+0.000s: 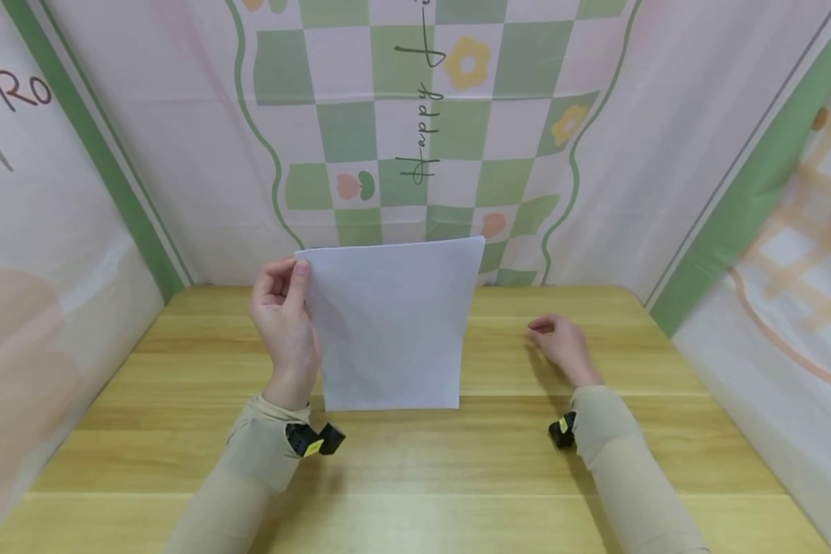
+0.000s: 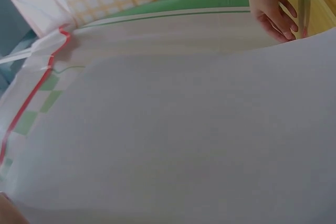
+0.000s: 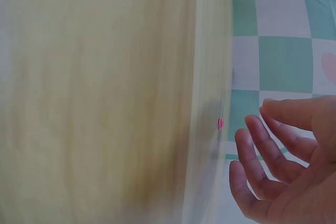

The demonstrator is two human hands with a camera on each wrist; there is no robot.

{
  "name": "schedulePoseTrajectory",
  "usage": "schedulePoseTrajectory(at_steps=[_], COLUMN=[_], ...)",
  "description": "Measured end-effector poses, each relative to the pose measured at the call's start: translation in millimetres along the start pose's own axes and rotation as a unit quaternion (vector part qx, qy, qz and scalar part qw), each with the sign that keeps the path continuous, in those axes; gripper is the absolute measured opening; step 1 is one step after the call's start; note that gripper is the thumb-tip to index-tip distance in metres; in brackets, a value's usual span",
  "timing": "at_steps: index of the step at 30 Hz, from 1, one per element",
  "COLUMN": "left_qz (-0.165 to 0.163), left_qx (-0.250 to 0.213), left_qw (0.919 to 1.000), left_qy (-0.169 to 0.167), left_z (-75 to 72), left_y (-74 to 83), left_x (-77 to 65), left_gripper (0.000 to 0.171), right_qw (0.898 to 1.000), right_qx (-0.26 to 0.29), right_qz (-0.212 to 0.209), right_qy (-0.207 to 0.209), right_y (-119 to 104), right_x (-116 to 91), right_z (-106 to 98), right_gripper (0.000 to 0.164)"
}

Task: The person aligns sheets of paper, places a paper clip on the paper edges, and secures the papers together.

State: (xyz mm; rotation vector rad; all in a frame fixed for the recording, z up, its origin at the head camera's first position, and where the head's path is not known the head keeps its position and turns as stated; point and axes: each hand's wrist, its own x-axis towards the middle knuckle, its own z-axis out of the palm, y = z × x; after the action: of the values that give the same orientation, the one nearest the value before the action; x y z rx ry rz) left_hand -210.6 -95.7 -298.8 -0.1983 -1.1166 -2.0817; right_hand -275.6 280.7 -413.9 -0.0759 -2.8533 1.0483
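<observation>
A blank white sheet of paper (image 1: 391, 331) hangs upright above the table, its top edge nearly level. My left hand (image 1: 285, 308) pinches the sheet's upper left corner between thumb and fingers. In the left wrist view the paper (image 2: 173, 140) fills most of the picture, and only a bit of the left hand (image 2: 10, 212) shows at the lower left corner. Apart from the paper, to its right, my right hand (image 1: 561, 346) is over the table with loosely bent fingers and holds nothing. The right wrist view shows that hand (image 3: 289, 161) with its fingers spread slightly apart.
Under both hands lies a wooden table (image 1: 402, 477). A patterned cloth (image 1: 450, 131) hangs behind it, with more cloth at both sides. A small red-striped spot (image 3: 220, 123) shows near the table's edge in the right wrist view; what it is I cannot tell.
</observation>
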Motion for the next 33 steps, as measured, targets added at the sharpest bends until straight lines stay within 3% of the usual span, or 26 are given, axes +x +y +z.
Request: schedulePoseTrajectory(at_steps=[20,25,33], left_qz=[0.002,-0.002,-0.008], left_qx=[0.005,0.005,0.001], left_qw=[1.0,1.0,1.0], left_qy=[0.002,-0.003,-0.002], left_z=[-0.5,-1.7,-1.3], left_y=[-2.1,-2.6,-3.0], left_x=[-0.1,-0.6,-0.1], left_gripper=[0.005,0.019,0.022], right_qw=[0.994,0.991,0.987], right_qx=[-0.046,-0.06,-0.083], right_qz=[0.061,0.08,0.094], right_qy=[-0.084,-0.091,-0.099], right_y=[0.5,-1.3,-1.3], right_x=[6.5,7.1,9.2], right_z=[-10.6,-10.5,-9.4], right_gripper=[0.037,0.035,0.032])
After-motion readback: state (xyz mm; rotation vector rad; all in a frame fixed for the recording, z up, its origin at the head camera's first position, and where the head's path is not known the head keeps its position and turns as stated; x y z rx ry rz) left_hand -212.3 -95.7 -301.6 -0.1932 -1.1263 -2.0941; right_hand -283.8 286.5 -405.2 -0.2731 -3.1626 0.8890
